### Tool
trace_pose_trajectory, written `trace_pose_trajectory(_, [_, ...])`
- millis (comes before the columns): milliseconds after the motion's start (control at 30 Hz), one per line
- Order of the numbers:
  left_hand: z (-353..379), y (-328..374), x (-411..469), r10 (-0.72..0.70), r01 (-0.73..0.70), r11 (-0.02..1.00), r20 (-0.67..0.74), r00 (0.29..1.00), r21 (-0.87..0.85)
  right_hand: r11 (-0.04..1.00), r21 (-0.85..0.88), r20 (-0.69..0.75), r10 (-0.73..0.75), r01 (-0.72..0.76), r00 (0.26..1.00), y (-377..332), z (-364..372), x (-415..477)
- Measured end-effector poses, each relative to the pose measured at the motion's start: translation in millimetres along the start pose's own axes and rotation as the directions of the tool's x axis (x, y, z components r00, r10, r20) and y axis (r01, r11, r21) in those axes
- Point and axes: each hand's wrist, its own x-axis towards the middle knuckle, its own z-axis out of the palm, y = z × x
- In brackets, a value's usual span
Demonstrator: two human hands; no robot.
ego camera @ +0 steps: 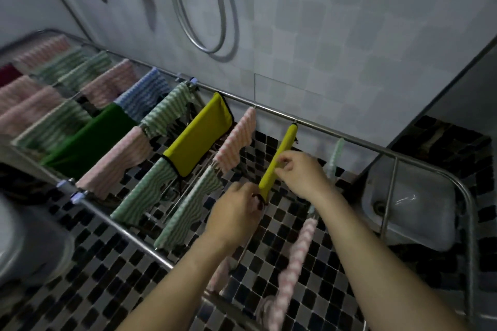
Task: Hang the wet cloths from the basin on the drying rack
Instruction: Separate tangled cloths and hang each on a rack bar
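- The yellow cloth (pixel 279 154) lies folded over a rail right of centre, running from the far bar down toward the hands.
- The left hand (pixel 236 207) curls its fingers round the cloth's black-trimmed near end; the right hand (pixel 301 174) pinches its upper edge midway.
- The drying rack (pixel 336 133) has its far bar slanting from upper left to the right edge, where it bends round.
- Left of centre, the rails are crowded; a pink striped cloth (pixel 236 140) hangs just beside the held one.
- To the right, a pale green cloth (pixel 334 154) hangs near the far bar, then open rails.
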Motion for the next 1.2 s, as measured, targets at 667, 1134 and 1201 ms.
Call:
trace_pose_trajectory(667, [-36.3, -70.4, -75.6, -0.133, 0.062, 0.902, -0.139, 0.981, -0.428, 0.978, 0.044, 0.092, -0.208, 0.205, 0.974, -99.8, 42.3, -24.8])
trace_pose_trajectory(1134, [-152.7, -223.5, -227.1, -0.643, 0.256, 0.736, -0.528, 0.555, -0.627, 0.78, 0.293, 0.346, -0.626, 0.553, 0.699, -318.8, 224.8, -98.8])
trace_pose_trajectory(1201, [-160.8, -264.9, -271.1, -0.711, 0.317, 0.695, -0.554, 0.433, -0.645, 0.741, 0.303, 0.41, -0.669, 0.599, 0.62, -354.3, 273.1, -127.2])
